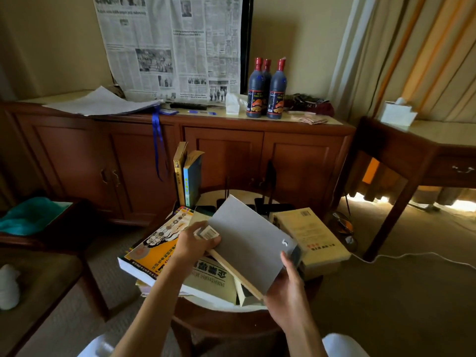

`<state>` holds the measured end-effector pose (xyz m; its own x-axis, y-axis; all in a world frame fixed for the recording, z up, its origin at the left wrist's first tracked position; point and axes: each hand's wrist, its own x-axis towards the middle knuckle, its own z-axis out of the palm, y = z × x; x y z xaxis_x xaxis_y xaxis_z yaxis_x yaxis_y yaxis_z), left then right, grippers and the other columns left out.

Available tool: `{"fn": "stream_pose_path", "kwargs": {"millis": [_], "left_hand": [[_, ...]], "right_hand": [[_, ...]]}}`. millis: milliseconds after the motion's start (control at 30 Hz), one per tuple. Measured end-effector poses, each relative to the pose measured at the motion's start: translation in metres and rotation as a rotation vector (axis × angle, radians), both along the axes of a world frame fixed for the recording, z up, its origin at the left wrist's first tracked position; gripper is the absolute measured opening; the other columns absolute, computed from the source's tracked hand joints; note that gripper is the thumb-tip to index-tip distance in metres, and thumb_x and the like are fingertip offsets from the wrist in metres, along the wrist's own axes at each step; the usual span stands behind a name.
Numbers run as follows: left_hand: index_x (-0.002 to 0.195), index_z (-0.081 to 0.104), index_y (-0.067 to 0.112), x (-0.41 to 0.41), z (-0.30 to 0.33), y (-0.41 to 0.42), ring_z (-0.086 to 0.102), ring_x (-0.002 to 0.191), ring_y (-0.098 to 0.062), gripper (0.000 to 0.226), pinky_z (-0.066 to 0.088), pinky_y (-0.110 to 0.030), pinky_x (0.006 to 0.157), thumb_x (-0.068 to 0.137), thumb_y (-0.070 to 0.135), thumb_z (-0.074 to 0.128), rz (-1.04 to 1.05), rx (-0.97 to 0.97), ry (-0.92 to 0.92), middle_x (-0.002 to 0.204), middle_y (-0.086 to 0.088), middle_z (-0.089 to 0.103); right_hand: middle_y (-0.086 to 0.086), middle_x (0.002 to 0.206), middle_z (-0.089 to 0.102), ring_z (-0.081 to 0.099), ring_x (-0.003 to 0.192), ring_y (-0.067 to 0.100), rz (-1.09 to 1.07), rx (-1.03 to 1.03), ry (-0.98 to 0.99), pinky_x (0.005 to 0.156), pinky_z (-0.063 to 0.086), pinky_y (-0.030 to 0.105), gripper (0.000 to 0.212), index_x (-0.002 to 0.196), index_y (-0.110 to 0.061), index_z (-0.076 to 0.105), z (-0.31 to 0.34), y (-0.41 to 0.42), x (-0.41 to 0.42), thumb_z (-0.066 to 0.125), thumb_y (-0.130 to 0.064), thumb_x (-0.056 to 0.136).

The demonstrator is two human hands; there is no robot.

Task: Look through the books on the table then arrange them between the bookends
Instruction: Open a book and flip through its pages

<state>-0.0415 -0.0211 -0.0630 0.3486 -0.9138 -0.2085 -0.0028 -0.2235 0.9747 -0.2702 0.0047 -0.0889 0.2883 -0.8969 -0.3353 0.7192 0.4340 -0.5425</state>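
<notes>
I hold a grey-covered book tilted above the small round table. My left hand grips its left edge near a barcode label, and my right hand holds its lower right corner. Beneath it lie an orange-and-yellow book, a cream book with large characters and a beige book at the right. Two books, one yellow and one blue, stand upright at the table's far left. Black bookends rise at the far edge.
A wooden sideboard stands behind the table with three dark bottles, papers and a newspaper on the wall. A side table with a tissue box is at the right. A chair with a teal cloth sits left. A white cable crosses the carpet.
</notes>
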Motion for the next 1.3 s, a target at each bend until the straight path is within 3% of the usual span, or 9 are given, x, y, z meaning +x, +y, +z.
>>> {"fn": "stream_pose_path", "kwargs": {"millis": [167, 300, 367, 500, 733, 967, 1067, 1200, 1300], "left_hand": [[0.134, 0.059, 0.023, -0.008, 0.004, -0.008, 0.073, 0.079, -0.024, 0.054, 0.063, -0.041, 0.074, 0.084, 0.017, 0.08, -0.037, 0.026, -0.311, 0.105, -0.01, 0.071], [0.15, 0.038, 0.021, -0.044, 0.019, -0.011, 0.036, 0.138, -0.043, 0.068, 0.036, -0.053, 0.114, 0.092, 0.041, 0.068, 0.042, 0.121, -0.656, 0.154, -0.022, 0.032], [0.153, 0.029, 0.018, -0.061, 0.036, -0.004, 0.02, 0.147, -0.044, 0.077, 0.026, -0.057, 0.118, 0.093, 0.055, 0.06, -0.001, 0.069, -0.534, 0.162, -0.022, 0.014], [0.143, 0.048, 0.021, -0.074, 0.067, -0.002, 0.055, 0.127, -0.035, 0.095, 0.049, -0.059, 0.101, 0.075, 0.087, 0.052, -0.188, -0.02, 0.224, 0.142, -0.014, 0.053], [0.112, 0.066, 0.017, -0.076, 0.065, 0.0, 0.065, 0.099, -0.029, 0.046, 0.049, -0.048, 0.1, 0.095, 0.057, 0.052, -0.195, -0.017, 0.24, 0.103, -0.01, 0.069], [0.115, 0.064, 0.007, -0.053, 0.053, -0.005, 0.073, 0.081, -0.026, 0.044, 0.061, -0.041, 0.072, 0.105, 0.043, 0.042, -0.218, -0.093, 0.152, 0.095, -0.014, 0.072], [0.127, 0.06, 0.012, -0.027, 0.044, -0.007, 0.07, 0.102, -0.033, 0.032, 0.056, -0.055, 0.092, 0.105, 0.032, 0.046, -0.168, -0.111, 0.079, 0.112, -0.015, 0.072], [0.134, 0.047, 0.015, -0.001, 0.03, 0.0, 0.068, 0.099, -0.023, 0.04, 0.06, -0.036, 0.076, 0.097, 0.001, 0.047, -0.164, -0.115, -0.202, 0.108, -0.006, 0.067], [0.136, 0.035, 0.032, -0.001, 0.013, 0.003, 0.062, 0.11, -0.022, 0.064, 0.062, -0.036, 0.076, 0.086, -0.003, 0.052, -0.203, -0.14, -0.325, 0.119, -0.004, 0.056]], "right_hand": [[0.027, 0.132, 0.06, 0.055, 0.124, 0.044, -0.034, -0.029, 0.095, 0.095, 0.052, 0.057, 0.051, 0.139, -0.016, 0.053, 0.001, -0.008, -0.006, 0.067, -0.028, 0.092], [0.019, 0.128, 0.064, 0.058, 0.12, 0.038, -0.118, -0.297, 0.213, 0.1, 0.048, 0.058, 0.038, 0.124, -0.024, 0.066, 0.008, -0.01, 0.0, 0.072, -0.021, 0.087], [0.01, 0.115, 0.071, 0.063, 0.116, 0.036, -0.16, -0.426, 0.387, 0.094, 0.053, 0.05, 0.025, 0.112, -0.026, 0.072, 0.016, -0.007, 0.005, 0.072, -0.018, 0.088], [0.01, 0.103, 0.075, 0.071, 0.1, 0.027, -0.165, -0.659, 0.609, 0.086, 0.058, 0.041, 0.028, 0.105, -0.015, 0.071, 0.036, 0.004, 0.011, 0.079, -0.021, 0.08], [-0.002, 0.101, 0.073, 0.067, 0.088, -0.003, 0.044, -0.698, 0.783, 0.075, 0.052, 0.014, 0.029, 0.097, -0.026, 0.064, 0.038, 0.016, 0.014, 0.083, -0.032, 0.076], [0.03, 0.098, 0.067, 0.062, 0.093, 0.051, -0.018, -0.604, 0.915, 0.084, 0.056, 0.06, 0.058, 0.09, -0.007, 0.067, 0.024, 0.005, 0.005, 0.087, -0.056, 0.065], [0.027, 0.103, 0.064, 0.067, 0.093, 0.041, -0.065, -0.474, 0.804, 0.088, 0.057, 0.054, 0.039, 0.092, -0.011, 0.058, 0.02, 0.0, -0.005, 0.081, -0.038, 0.076], [0.014, 0.122, 0.066, 0.07, 0.105, 0.029, -0.163, -0.348, 0.52, 0.089, 0.058, 0.052, 0.045, 0.128, -0.019, 0.052, 0.007, -0.019, -0.025, 0.067, -0.006, 0.088], [0.01, 0.134, 0.056, 0.064, 0.115, 0.026, -0.318, -0.36, 0.707, 0.087, 0.059, 0.049, 0.067, 0.144, -0.029, 0.04, 0.003, -0.026, -0.031, 0.065, 0.001, 0.09]]}}
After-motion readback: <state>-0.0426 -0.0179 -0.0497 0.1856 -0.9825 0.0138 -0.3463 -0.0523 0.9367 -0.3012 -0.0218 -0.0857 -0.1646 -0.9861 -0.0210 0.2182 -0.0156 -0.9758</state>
